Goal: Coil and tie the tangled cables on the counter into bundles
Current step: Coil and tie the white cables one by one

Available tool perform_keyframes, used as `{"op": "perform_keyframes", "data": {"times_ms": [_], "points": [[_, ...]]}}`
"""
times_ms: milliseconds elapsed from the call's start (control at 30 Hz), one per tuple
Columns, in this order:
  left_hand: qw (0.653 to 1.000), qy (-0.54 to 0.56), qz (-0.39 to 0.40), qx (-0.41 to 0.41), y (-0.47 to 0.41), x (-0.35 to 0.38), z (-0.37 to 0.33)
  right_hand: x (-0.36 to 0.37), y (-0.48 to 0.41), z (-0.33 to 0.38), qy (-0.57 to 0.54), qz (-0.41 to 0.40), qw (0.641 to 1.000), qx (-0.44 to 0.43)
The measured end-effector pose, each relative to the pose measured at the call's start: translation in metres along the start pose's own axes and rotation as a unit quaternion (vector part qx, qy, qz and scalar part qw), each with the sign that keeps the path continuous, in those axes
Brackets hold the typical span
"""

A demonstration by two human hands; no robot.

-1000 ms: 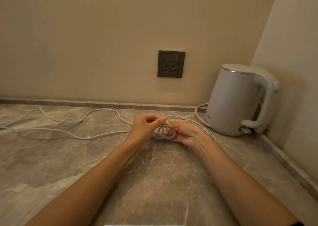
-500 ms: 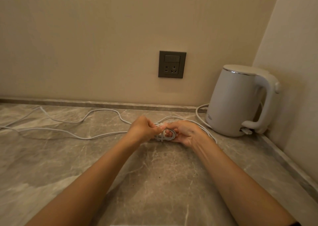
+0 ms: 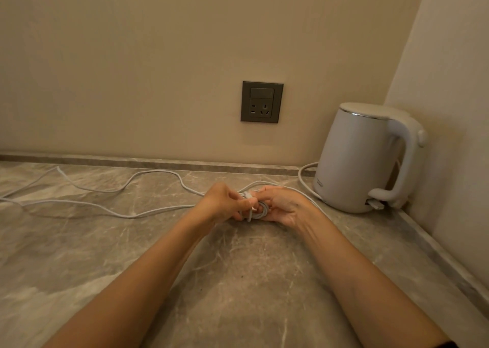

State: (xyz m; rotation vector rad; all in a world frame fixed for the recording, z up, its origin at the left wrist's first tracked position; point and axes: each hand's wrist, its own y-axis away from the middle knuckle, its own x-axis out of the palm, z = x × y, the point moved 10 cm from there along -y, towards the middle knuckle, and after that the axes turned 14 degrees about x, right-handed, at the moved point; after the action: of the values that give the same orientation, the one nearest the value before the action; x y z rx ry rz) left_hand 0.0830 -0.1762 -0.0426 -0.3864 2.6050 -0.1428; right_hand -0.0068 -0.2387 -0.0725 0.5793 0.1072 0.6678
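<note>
Left hand point(image 3: 225, 204) and right hand point(image 3: 284, 206) both grip small white cable coil point(image 3: 260, 212) over worktop point(image 3: 238, 268).

Both hands meet over the counter point(image 3: 238, 281): left hand point(image 3: 222, 202) and right hand point(image 3: 284, 206) grip a small cable coil point(image 3: 258, 212).
</note>
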Motion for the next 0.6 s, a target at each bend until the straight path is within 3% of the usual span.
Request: {"op": "perform_keyframes", "data": {"times_ms": [200, 400, 500, 600], "points": [[0.993, 0.098, 0.039, -0.055, 0.007, 0.01, 0.007, 0.002, -0.003, -0.001, -0.004, 0.01, 1.0, 0.001], [0.984, 0.121, 0.079, -0.103, 0.009, 0.005, 0.015, 0.007, -0.003, -0.004, 0.029, 0.025, 0.999, 0.016], [0.989, 0.083, 0.089, -0.084, 0.007, -0.001, 0.013, 0.011, -0.002, -0.005, 0.025, 0.039, 0.999, 0.018], [0.996, -0.024, 0.085, -0.025, 0.002, -0.007, 0.004, 0.017, 0.0, -0.005, 0.029, 0.059, 0.998, 0.008]]}}
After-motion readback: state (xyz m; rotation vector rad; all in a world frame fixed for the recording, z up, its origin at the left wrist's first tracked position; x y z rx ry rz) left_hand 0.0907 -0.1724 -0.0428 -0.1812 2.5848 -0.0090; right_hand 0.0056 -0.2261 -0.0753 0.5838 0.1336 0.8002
